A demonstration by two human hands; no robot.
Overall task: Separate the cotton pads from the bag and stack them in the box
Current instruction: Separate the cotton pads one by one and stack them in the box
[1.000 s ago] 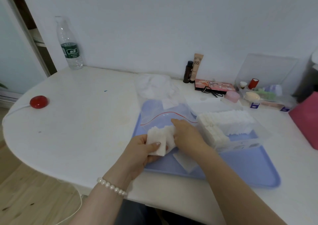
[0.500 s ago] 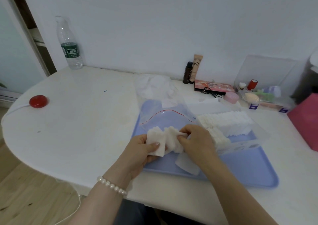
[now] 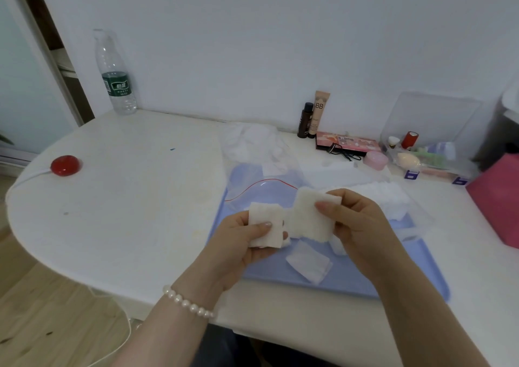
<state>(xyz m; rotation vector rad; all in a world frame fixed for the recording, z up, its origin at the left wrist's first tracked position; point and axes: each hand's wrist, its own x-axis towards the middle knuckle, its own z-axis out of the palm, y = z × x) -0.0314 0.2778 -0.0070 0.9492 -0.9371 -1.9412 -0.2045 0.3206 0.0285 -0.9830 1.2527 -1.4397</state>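
My left hand (image 3: 238, 244) grips a small stack of white cotton pads (image 3: 265, 226) above the blue tray (image 3: 351, 282). My right hand (image 3: 356, 223) pinches a second bunch of cotton pads (image 3: 307, 218) just to the right of the first, the two bunches almost touching. Behind them lies the clear zip bag (image 3: 261, 175) with a red seal line and more pads at its far end. A clear box (image 3: 415, 212) on the tray's right holds a row of stacked pads (image 3: 387, 198). One loose pad (image 3: 307, 264) lies on the tray below my hands.
A water bottle (image 3: 116, 77) stands at the back left and a red round object (image 3: 65, 165) with a cable lies at the left edge. Cosmetics tubes (image 3: 314, 115), a palette (image 3: 346, 143), a clear organiser (image 3: 429, 147) and a pink box (image 3: 498, 198) crowd the back right.
Both hands have lifted off the tray. My right hand has pulled a bunch of pads away from those in my left and raised it to the right.
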